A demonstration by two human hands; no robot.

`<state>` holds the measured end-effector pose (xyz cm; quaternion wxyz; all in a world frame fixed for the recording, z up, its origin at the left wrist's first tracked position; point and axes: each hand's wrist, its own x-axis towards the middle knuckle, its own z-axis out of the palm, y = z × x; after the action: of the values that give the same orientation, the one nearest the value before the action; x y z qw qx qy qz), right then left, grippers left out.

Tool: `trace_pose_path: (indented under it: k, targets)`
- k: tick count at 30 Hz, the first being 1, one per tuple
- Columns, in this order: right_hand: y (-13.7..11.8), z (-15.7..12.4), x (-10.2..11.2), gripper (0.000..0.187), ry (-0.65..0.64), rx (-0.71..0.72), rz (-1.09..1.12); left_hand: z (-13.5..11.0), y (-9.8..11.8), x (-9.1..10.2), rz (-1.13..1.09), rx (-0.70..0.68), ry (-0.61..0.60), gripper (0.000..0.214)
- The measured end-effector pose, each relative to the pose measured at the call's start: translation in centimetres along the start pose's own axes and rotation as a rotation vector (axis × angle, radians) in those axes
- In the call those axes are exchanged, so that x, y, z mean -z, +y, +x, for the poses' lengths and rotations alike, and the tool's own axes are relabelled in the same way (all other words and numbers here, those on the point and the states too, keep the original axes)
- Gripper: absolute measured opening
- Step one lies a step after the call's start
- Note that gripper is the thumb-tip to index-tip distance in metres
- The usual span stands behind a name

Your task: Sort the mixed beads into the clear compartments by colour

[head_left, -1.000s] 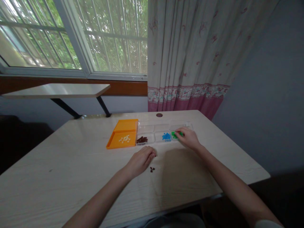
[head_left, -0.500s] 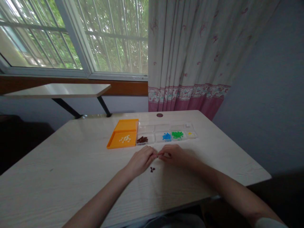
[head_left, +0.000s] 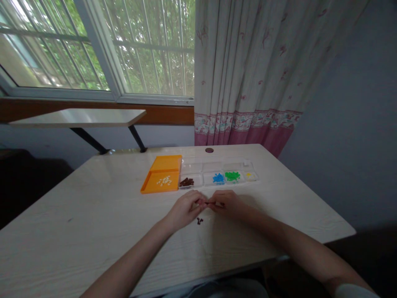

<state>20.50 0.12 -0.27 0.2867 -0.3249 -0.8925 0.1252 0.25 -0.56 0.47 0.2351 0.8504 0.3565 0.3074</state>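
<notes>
My left hand (head_left: 185, 209) and my right hand (head_left: 226, 203) meet fingertip to fingertip over the pale wooden table (head_left: 93, 215), both pinched on something small and dark that I cannot make out. A few dark brown beads (head_left: 199, 221) lie loose on the table just below the fingertips. Behind the hands stands a clear compartment box (head_left: 223, 169) with brown beads (head_left: 186, 181), blue beads (head_left: 218, 178), green beads (head_left: 232, 176) and a few yellow beads (head_left: 248, 175). To its left lies an orange tray (head_left: 163, 171) holding small white beads (head_left: 163, 181).
A round cable hole (head_left: 209, 150) sits near the table's far edge. A narrow shelf (head_left: 77, 117) on black brackets juts out under the window at the back left. A flowered curtain (head_left: 245, 70) hangs behind the table. A grey wall stands to the right.
My right hand left the green compartment and came back to meet my left hand's fingertips. Since half a second ago both hands have barely moved.
</notes>
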Motion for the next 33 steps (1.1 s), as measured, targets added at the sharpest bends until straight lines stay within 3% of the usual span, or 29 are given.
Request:
trace_pose_path:
  k: [4, 8, 11, 24, 33]
  targets:
    - [-0.1, 0.1, 0.4, 0.017, -0.061, -0.071, -0.004, 0.2, 0.1, 0.3, -0.025, 0.023, 0.099, 0.013]
    - [-0.2, 0.0, 1.2, 0.014, -0.303, -0.018, 0.049, 0.3, 0.4, 1.1, -0.055, 0.081, 0.312, 0.014]
    - [-0.3, -0.2, 1.4, 0.017, -0.399, -0.001, 0.071, 0.3, 0.5, 1.5, -0.077, 0.069, 0.426, 0.013]
    - [-0.5, 0.1, 1.5, 0.017, -0.416, 0.030, -0.007, 0.2, -0.2, 1.7, -0.031, 0.078, 0.579, 0.015]
    - [0.0, -0.1, 1.0, 0.014, -0.390, 0.020, -0.046, 0.9, -4.1, 2.0, 0.310, 0.218, 0.579, 0.021]
